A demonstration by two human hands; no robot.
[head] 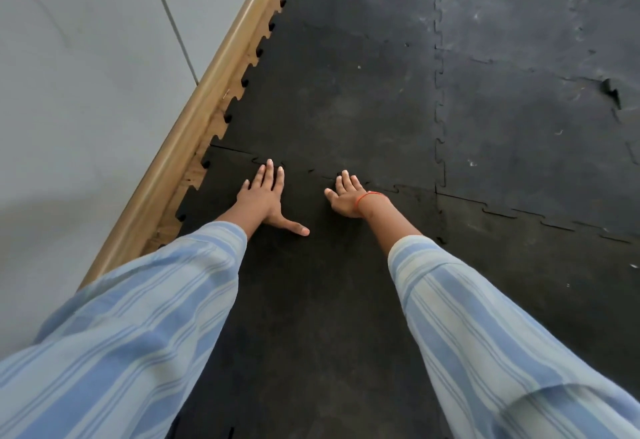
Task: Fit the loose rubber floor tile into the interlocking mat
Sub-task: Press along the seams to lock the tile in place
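Note:
The black rubber tile (311, 300) lies on the floor under my arms, its far toothed edge meeting the interlocking mat (346, 92) along a jagged seam. My left hand (265, 196) lies flat, palm down, on the tile's far edge, fingers spread and thumb pointing right. My right hand (346, 196) presses palm down on the same edge, a little to the right, fingertips at the seam. The seam looks slightly raised between and beside the hands. An orange thread circles the right wrist.
A wooden skirting board (194, 116) and a grey wall (86, 92) run along the mat's left side, with bare wooden floor showing in the notches. More mat tiles (536, 127) lie to the right, one with a lifted corner (611, 90).

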